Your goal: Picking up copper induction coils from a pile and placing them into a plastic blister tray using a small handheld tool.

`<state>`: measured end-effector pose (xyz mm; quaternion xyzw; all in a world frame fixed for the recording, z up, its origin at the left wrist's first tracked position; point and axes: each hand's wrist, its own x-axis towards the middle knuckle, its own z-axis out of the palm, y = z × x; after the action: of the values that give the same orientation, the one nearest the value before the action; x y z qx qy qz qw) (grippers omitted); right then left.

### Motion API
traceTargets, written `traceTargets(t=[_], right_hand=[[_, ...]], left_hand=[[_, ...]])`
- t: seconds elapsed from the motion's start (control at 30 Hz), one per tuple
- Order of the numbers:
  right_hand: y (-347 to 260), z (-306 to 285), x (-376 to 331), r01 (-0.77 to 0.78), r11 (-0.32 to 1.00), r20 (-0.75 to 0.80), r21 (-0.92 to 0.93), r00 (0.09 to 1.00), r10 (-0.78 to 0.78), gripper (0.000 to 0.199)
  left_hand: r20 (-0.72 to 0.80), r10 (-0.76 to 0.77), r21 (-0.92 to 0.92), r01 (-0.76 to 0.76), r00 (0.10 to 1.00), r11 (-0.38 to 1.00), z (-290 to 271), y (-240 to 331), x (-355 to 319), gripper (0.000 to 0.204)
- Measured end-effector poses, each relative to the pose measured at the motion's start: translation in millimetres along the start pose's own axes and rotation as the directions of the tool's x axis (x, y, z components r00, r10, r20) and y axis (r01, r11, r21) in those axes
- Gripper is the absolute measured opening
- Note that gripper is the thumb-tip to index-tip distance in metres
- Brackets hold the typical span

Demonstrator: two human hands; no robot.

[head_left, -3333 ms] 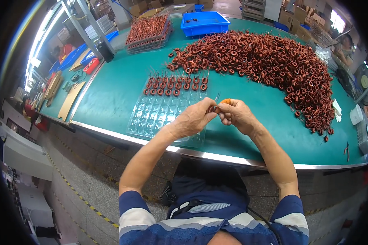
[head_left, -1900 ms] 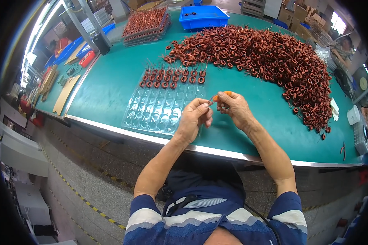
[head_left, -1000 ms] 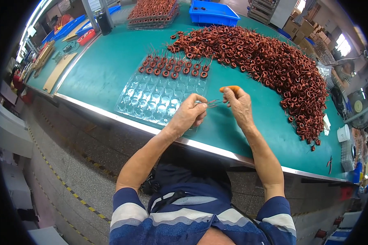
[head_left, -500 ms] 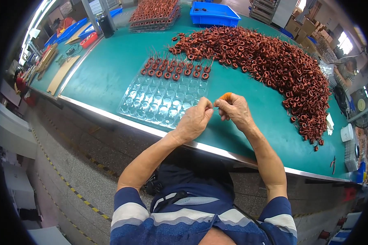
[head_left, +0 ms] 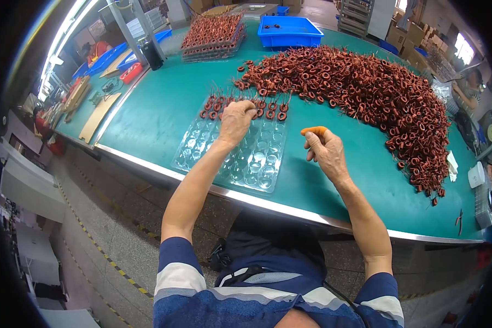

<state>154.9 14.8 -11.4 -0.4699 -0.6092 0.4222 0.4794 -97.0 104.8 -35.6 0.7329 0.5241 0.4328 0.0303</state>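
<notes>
My left hand (head_left: 236, 123) reaches over the clear plastic tray (head_left: 202, 143), its thumb and fingers pinched at the front row of red-brown ring coils (head_left: 271, 111). A coil is in the pinch, mostly hidden by the fingers. Coils with upright wire leads fill the tray's far rows; its nearer round pockets hold nothing. My right hand (head_left: 327, 156) hovers over the green table right of the tray. Its index finger wears an orange finger cot (head_left: 314, 130) and points left, apart from the thumb; the other fingers curl loosely. Nothing shows in this hand.
A big heap of ring coils (head_left: 366, 93) curves across the table's far and right side. Stacked filled trays (head_left: 212, 41) and a blue bin (head_left: 290, 34) stand at the back. Pliers (head_left: 460, 223) lie at the right. Other people (head_left: 470, 90) are farther off.
My hands were together, fingertips meeting just right of the tray. Now they are apart: the left has moved up and left to the coil rows. The view has shifted slightly.
</notes>
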Motion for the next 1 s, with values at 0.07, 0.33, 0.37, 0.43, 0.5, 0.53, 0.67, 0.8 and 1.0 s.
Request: traceTargets(t=[0.07,0.33,0.37,0.43,0.5,0.53,0.67,0.8,1.0], right_hand=[[1.3,0.4,0.3,-0.002,1.000,-0.006,-0.001,1.000,0.002,0.027],[5.8,-17.5,2.6,-0.005,0.997,-0.028,-0.073,1.000,0.003,0.024],[5.2,-17.2,7.4,0.016,0.999,-0.012,-0.048,1.000,-0.016,0.024],[4.1,-34.7,14.9,0.065,0.978,-0.034,-0.197,0.997,-0.073,0.024],[11.8,-83.3,15.4,0.187,0.812,-0.065,-0.552,0.962,-0.266,0.025],[33.0,-117.6,16.4,0.277,0.595,-0.031,-0.755,0.890,-0.454,0.026],[55.9,-214.3,-5.6,0.025,0.033,0.012,-0.999,0.939,-0.343,0.035],[72.2,-230.4,-4.6,0.102,-0.224,0.147,-0.969,0.970,-0.195,0.036],[65.5,-164.3,47.6,0.139,0.131,0.074,-0.982,0.907,-0.414,0.026]], left_hand=[[0.049,-0.031,-0.168,0.038,0.998,0.985,7.6,-5.0,-3.0,0.010],[0.102,0.087,-0.077,-0.079,0.991,0.994,29.2,-5.5,0.0,0.021],[0.138,0.057,-0.048,-0.051,0.989,0.998,18.4,-11.6,-1.7,0.019],[0.120,0.033,-0.037,-0.028,0.992,0.999,9.5,-28.5,-4.2,0.012],[0.118,-0.024,-0.091,0.035,0.993,0.995,6.2,-17.5,-4.2,0.014],[0.105,-0.046,-0.161,0.062,0.993,0.985,8.2,-11.2,-3.7,0.016],[0.151,-0.099,-0.281,0.138,0.984,0.950,-13.2,7.8,-15.9,0.014],[0.165,-0.018,-0.277,0.064,0.986,0.959,-35.6,17.0,-27.8,0.012],[0.220,0.007,-0.292,0.059,0.976,0.955,-57.3,26.0,-42.1,0.009]])
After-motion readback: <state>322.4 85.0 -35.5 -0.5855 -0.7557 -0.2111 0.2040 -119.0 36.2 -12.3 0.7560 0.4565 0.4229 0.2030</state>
